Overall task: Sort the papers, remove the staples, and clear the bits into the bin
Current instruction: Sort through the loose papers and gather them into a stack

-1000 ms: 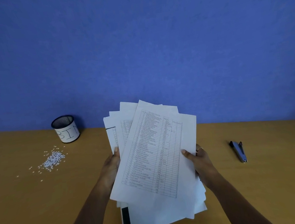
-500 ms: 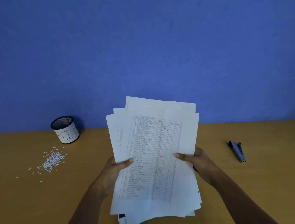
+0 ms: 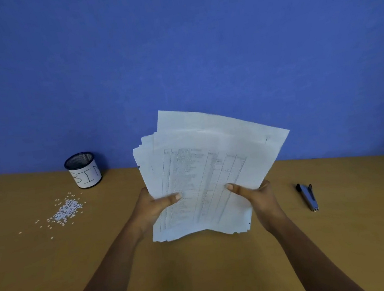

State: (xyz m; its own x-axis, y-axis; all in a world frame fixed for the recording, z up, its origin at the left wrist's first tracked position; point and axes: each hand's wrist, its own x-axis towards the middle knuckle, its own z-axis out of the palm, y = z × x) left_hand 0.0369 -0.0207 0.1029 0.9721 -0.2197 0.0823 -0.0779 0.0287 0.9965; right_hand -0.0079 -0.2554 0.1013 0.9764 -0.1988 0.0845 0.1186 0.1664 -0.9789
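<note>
A loose stack of white printed papers (image 3: 203, 168) is held upright above the wooden desk, its sheets fanned unevenly at the top. My left hand (image 3: 153, 206) grips its left edge with the thumb across the front sheet. My right hand (image 3: 255, 195) grips the right edge the same way. A pile of small white paper bits (image 3: 67, 211) lies on the desk at the left. Behind it stands a black mesh cup labelled BIN (image 3: 83, 170). A grey-blue staple remover (image 3: 308, 196) lies on the desk to the right of my right hand.
The wooden desk (image 3: 201, 276) runs up to a blue wall (image 3: 175, 51) right behind the bin and the papers. A few stray bits lie scattered around the main pile at the left.
The stack has been lifted off the desk and raised upright. The spread sheets have been drawn closer together, and both thumbs have moved onto the front sheet.
</note>
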